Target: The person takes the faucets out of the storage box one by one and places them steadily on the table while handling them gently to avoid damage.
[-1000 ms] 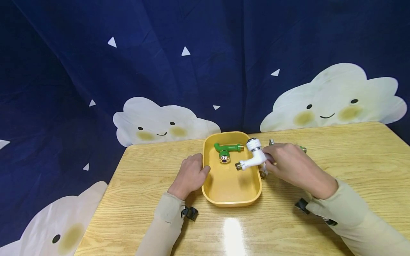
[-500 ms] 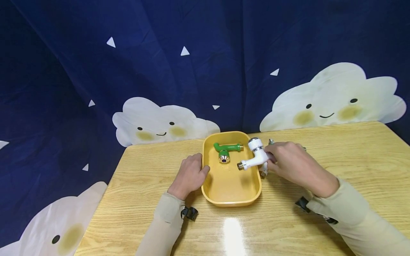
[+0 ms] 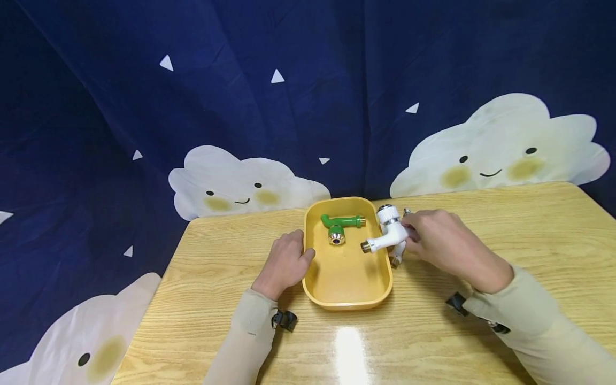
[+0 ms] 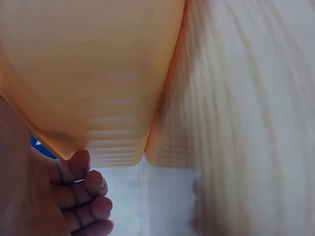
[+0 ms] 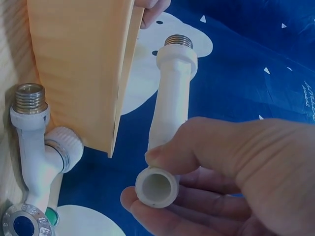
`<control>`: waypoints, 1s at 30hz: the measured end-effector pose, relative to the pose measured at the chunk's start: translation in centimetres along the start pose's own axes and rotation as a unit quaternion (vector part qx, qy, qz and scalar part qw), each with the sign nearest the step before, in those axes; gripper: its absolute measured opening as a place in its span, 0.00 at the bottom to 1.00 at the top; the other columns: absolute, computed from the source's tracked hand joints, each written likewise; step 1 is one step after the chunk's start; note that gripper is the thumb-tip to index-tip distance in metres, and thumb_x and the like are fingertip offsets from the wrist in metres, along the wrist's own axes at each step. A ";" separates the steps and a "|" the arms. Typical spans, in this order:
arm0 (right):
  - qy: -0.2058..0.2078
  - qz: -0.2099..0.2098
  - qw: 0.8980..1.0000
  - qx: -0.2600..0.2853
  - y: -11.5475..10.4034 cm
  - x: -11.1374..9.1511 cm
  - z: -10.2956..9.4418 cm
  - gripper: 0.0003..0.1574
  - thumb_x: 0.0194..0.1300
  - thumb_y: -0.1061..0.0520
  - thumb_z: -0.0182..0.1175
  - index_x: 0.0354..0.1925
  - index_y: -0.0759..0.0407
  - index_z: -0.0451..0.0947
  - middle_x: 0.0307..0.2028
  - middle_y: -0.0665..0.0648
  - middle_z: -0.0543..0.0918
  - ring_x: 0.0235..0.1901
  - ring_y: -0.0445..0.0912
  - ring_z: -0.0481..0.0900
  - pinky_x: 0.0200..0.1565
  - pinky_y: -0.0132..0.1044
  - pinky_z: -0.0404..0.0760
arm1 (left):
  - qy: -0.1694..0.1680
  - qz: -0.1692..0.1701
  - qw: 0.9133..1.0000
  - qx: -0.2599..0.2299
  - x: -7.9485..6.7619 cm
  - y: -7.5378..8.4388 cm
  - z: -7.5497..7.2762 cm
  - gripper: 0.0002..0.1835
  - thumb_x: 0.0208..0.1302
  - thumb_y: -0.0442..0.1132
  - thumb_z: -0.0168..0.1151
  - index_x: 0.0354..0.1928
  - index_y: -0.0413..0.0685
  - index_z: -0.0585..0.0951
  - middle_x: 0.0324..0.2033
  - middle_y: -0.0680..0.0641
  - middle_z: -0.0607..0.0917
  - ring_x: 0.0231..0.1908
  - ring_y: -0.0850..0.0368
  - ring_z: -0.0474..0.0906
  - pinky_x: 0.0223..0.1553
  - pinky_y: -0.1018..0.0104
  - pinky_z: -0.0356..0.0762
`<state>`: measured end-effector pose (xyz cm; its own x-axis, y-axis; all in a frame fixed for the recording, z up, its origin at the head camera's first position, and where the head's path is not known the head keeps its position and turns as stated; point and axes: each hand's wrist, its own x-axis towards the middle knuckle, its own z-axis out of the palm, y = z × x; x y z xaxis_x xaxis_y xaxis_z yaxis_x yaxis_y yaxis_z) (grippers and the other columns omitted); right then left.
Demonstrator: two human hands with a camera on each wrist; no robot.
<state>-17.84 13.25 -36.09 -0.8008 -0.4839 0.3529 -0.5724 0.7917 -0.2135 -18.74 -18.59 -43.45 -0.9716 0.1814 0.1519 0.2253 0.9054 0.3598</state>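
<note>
My left hand (image 3: 286, 262) grips the left rim of a yellow plastic tub (image 3: 347, 306), thumb over the edge and the other fingers along the outer wall (image 4: 88, 64). Inside the tub, near its far end, lies a green tap (image 3: 341, 222) with a shiny knob end. My right hand (image 3: 445, 243) pinches a white tap (image 3: 392, 235) by its spout, between thumb and fingers. That tap is held over the tub's right rim, threaded end pointing left. Behind it, a second white tap (image 5: 32, 152) rests on the table beside the tub, partly hidden in the head view.
A green piece (image 5: 51, 215) peeks out behind the second white tap. The wooden table (image 3: 226, 256) ends at a dark blue curtain (image 3: 298, 96) with clouds printed on it. Each wrist wears a black camera mount (image 3: 285, 321).
My right hand and the white tap have drifted slightly right and away from me. My left hand, the tub and the green tap have stayed in place.
</note>
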 end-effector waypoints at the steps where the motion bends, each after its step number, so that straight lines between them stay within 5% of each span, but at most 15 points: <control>1: -0.002 0.002 1.000 0.000 0.0 0.0 0.0 0.07 0.58 0.63 0.68 0.28 0.56 0.78 0.18 0.48 0.68 0.19 0.40 0.64 0.22 0.31 0.61 | 0.000 0.000 1.000 0.000 0.0 0.0 0.0 0.09 0.67 0.44 0.53 0.33 0.48 0.74 0.27 0.47 0.75 0.32 0.49 0.72 0.38 0.59 0.68; 30: -0.045 0.046 0.998 0.002 1.1 0.4 -0.3 0.04 0.56 0.66 0.65 0.29 0.58 0.79 0.20 0.49 0.72 0.21 0.42 0.67 0.23 0.34 0.64 | -0.009 -0.004 1.000 -0.010 0.0 0.0 -0.1 0.09 0.68 0.44 0.53 0.35 0.46 0.75 0.28 0.47 0.75 0.32 0.49 0.71 0.38 0.58 0.68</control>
<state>-18.72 14.08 -35.92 -0.8629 -0.4401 0.2485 -0.4957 0.8330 -0.2458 -18.77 -18.63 -43.31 -0.9743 0.1821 0.1323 0.2195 0.8988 0.3795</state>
